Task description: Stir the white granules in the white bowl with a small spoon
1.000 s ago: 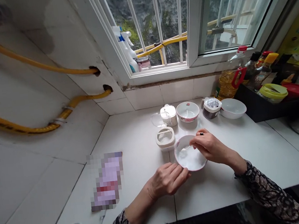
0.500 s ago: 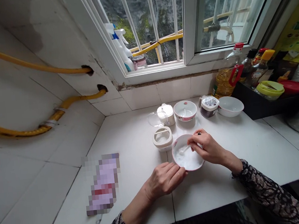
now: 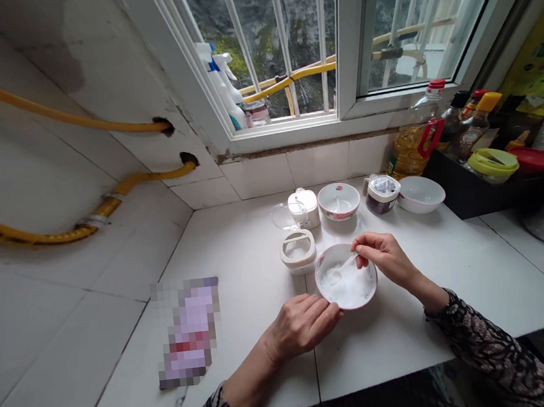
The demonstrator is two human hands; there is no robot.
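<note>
A white bowl with a pink rim (image 3: 376, 286) stands on the white tiled counter, holding white powder or granules (image 3: 352, 291). My left hand (image 3: 304, 326) grips its near left rim, the fingers closed against the edge. Between the thumb and fingers of my right hand (image 3: 384, 258) is the handle of a white spoon (image 3: 345, 268), pinched above the right side of the bowl. The spoon slants down to the left, its head in the white contents. Just left of the bowl sits a small beige-lidded container (image 3: 297, 251), close to the rim.
Along the back stand a white jar (image 3: 304, 208) with its clear lid raised, a flowered bowl (image 3: 338, 201) with a spoon inside, a dark-filled jar (image 3: 382, 193) and another bowl (image 3: 421, 194). An oil bottle (image 3: 412, 147) is at right. A blurred purple packet (image 3: 191, 335) lies left.
My right hand has shifted slightly right and opened its view of the spoon, whose head has moved a little within the bowl. My left hand keeps its place on the rim.
</note>
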